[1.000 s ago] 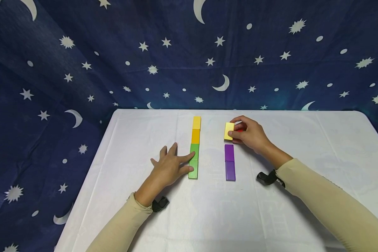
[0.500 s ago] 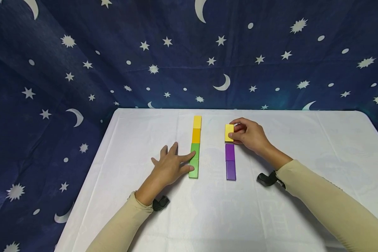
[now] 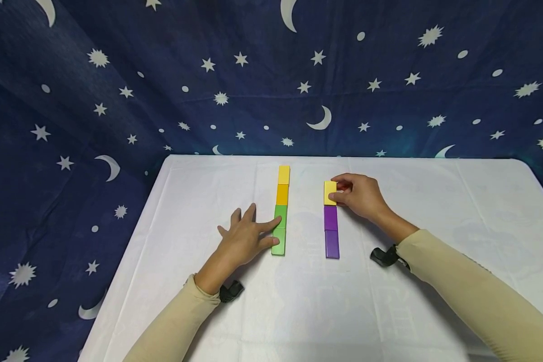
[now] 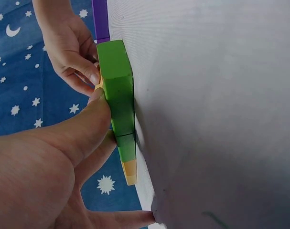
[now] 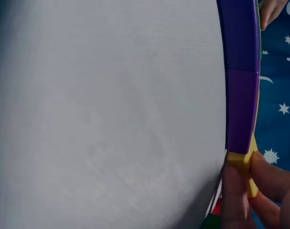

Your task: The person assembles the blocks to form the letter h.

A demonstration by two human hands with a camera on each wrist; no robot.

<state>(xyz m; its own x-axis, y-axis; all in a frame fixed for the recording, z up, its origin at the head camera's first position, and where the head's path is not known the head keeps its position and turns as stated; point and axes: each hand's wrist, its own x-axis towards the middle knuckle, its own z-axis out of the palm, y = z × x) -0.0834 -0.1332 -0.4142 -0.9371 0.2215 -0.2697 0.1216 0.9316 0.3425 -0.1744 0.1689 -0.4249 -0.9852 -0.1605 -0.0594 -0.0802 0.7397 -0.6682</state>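
Note:
My right hand (image 3: 362,196) pinches a yellow rectangular block (image 3: 330,186) between thumb and fingers at the far end of a row. That block meets a purple block (image 3: 331,218), with a bluer purple block (image 3: 332,245) nearer me. In the right wrist view, bits of a red piece (image 5: 217,206) and a green piece (image 5: 212,222) show by the fingers; how they are held I cannot tell. My left hand (image 3: 240,241) lies spread, its thumb and index finger touching the near green block (image 3: 278,250) and the far green block (image 3: 280,212) of a second row.
Beyond the green blocks, the left row continues with an orange block (image 3: 282,194) and a yellow end block (image 3: 284,174). Both rows lie on a white-covered table (image 3: 307,301). A dark blue curtain (image 3: 253,110) with stars and moons hangs behind its back edge.
My right hand has drawn the yellow block toward me, so its gap to the purple block has closed. Less red shows behind the fingers. The left hand stays in place.

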